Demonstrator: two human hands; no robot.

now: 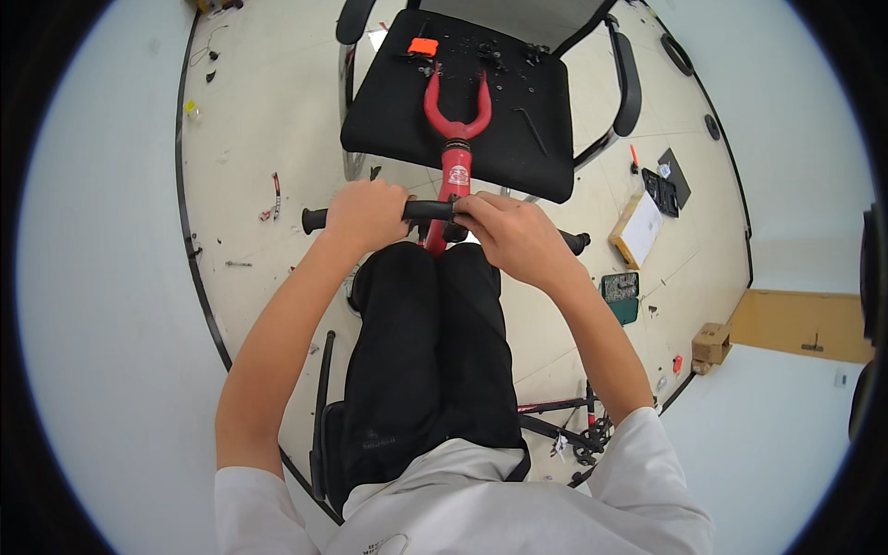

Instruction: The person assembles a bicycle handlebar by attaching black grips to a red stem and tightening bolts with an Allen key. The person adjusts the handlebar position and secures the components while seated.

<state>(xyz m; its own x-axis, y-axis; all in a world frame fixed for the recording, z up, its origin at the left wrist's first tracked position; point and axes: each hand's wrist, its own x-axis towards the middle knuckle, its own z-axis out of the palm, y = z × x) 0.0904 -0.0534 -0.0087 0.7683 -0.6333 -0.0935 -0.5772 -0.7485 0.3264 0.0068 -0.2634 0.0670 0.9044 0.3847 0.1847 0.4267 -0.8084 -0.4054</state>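
Note:
A black handlebar (428,210) lies crosswise above my knees, with a grip at each end. My left hand (367,215) is wrapped round its left part. At the middle, my right hand (511,231) has its fingers closed on the bar, beside the clamp; its fingertips partly hide that joint. A red bicycle frame part (456,171) runs under the bar, its lower end near my knees. From its far end a red fork (458,127) points away from me and rests on the black chair seat (388,120).
On the seat lie a hex key (531,131), an orange piece (423,47) and small black parts (490,57). Floor items at right include a tool case (660,191), a white-topped box (636,231), a green case (621,298) and a dark bicycle frame (555,405). A cardboard box (711,343) stands by the wall.

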